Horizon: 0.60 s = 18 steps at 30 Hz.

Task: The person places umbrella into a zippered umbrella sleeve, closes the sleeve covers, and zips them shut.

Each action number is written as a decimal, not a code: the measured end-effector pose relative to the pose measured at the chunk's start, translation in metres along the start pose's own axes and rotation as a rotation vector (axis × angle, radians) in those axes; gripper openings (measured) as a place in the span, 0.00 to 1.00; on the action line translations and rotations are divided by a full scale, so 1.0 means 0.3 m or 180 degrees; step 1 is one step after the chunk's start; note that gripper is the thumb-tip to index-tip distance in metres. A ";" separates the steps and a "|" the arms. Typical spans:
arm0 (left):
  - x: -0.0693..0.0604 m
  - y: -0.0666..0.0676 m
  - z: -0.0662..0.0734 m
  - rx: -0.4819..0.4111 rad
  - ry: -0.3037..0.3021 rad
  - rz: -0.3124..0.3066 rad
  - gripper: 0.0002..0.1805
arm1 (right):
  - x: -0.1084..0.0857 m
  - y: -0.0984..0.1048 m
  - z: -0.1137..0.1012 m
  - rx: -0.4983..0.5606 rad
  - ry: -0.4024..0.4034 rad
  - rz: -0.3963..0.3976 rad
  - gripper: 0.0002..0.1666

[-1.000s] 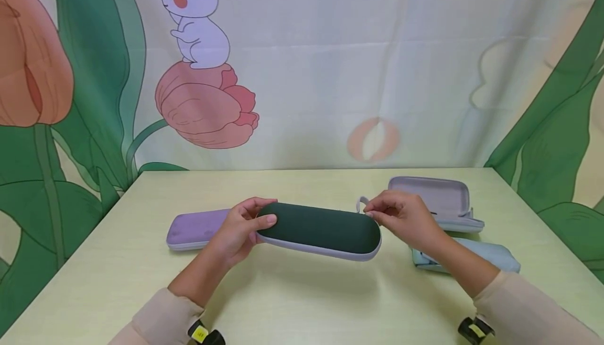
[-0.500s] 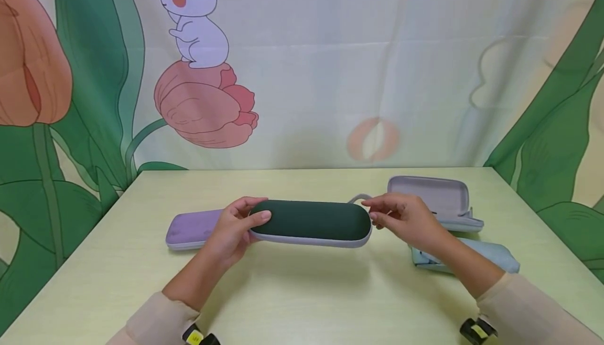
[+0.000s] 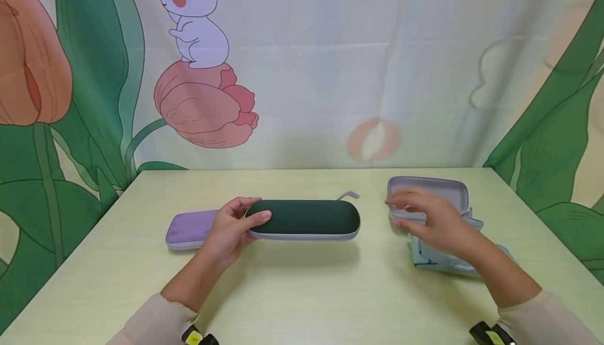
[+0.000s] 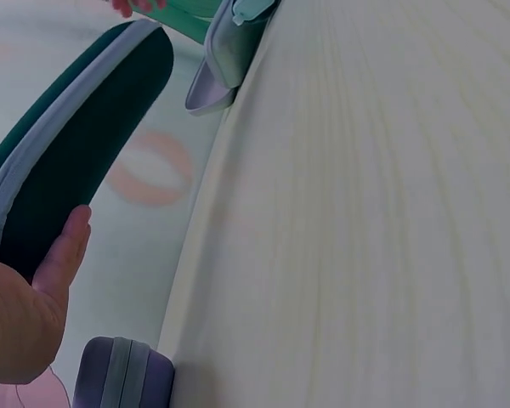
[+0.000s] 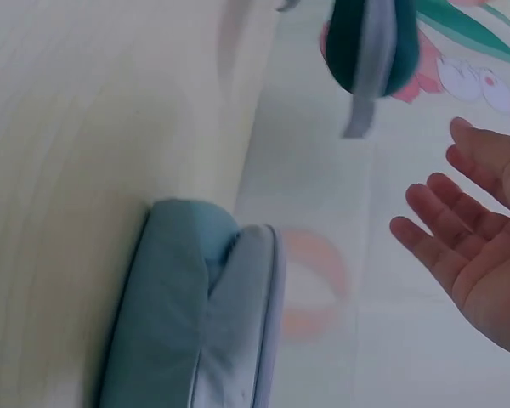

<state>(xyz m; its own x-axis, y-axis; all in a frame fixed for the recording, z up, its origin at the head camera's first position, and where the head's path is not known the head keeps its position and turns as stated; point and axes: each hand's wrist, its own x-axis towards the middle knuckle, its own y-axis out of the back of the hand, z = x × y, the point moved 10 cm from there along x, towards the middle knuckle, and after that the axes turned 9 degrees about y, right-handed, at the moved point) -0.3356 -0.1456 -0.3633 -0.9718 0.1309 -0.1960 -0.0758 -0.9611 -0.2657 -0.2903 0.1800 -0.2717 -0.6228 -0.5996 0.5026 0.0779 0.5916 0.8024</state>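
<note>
In the head view my left hand (image 3: 233, 227) grips the left end of a dark green zippered case (image 3: 306, 217), thumb on top, and holds it above the table. A pale grey band runs round the case's side, and a grey strap (image 3: 349, 195) sticks out at its far right. The left wrist view shows the case (image 4: 93, 127) shut along that band. Apart from the case, my right hand (image 3: 434, 222) hovers to the right with loosely spread fingers and nothing in them. Behind that hand lies an open lilac-grey case (image 3: 436, 190), partly hidden by it.
A purple case (image 3: 189, 229) lies shut on the table (image 3: 302, 303) at the left, partly behind my left hand. Below my right forearm sits a light blue pouch (image 3: 439, 263), close to the open case. A printed curtain (image 3: 302, 72) hangs behind the table.
My right hand has let go of the strap end of the green case and moved right. The case has shifted slightly left and levelled in my left hand.
</note>
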 end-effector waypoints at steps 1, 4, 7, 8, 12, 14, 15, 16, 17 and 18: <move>0.003 0.002 -0.001 0.0070 0.0001 0.0050 0.14 | -0.010 0.012 -0.002 -0.0096 0.0043 -0.0001 0.22; 0.018 0.010 -0.009 0.0335 0.0037 0.0228 0.20 | -0.039 0.041 0.003 -0.0283 0.0080 -0.0041 0.24; 0.041 0.009 -0.016 0.0562 0.0074 0.0341 0.27 | -0.070 0.056 0.026 -0.0331 -0.0039 -0.0179 0.26; 0.049 0.007 -0.017 0.0641 0.0079 0.0372 0.29 | -0.083 0.061 0.035 -0.0342 -0.0099 -0.0227 0.27; 0.079 -0.009 -0.025 0.0816 0.0071 0.0381 0.30 | -0.133 0.078 0.073 -0.0332 -0.0322 -0.0408 0.29; 0.093 -0.017 -0.031 0.0846 0.0083 0.0356 0.30 | -0.156 0.083 0.090 -0.0304 -0.0397 -0.0459 0.30; 0.100 -0.021 -0.035 0.0841 0.0098 0.0339 0.30 | -0.166 0.084 0.098 -0.0290 -0.0418 -0.0488 0.30; 0.106 -0.025 -0.039 0.0835 0.0112 0.0321 0.30 | -0.176 0.083 0.106 -0.0287 -0.0437 -0.0512 0.30; 0.112 -0.028 -0.043 0.0824 0.0119 0.0304 0.30 | -0.185 0.083 0.113 -0.0281 -0.0452 -0.0534 0.31; 0.119 -0.030 -0.046 0.0807 0.0134 0.0299 0.29 | -0.194 0.084 0.118 -0.0280 -0.0461 -0.0557 0.31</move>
<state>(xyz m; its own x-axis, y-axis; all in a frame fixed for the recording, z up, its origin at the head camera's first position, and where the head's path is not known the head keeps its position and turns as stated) -0.3665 -0.1288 -0.3807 -0.9675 0.0432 -0.2490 -0.0444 -0.9990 -0.0008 -0.2795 0.2489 -0.2922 -0.7375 -0.6015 0.3071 0.0225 0.4326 0.9013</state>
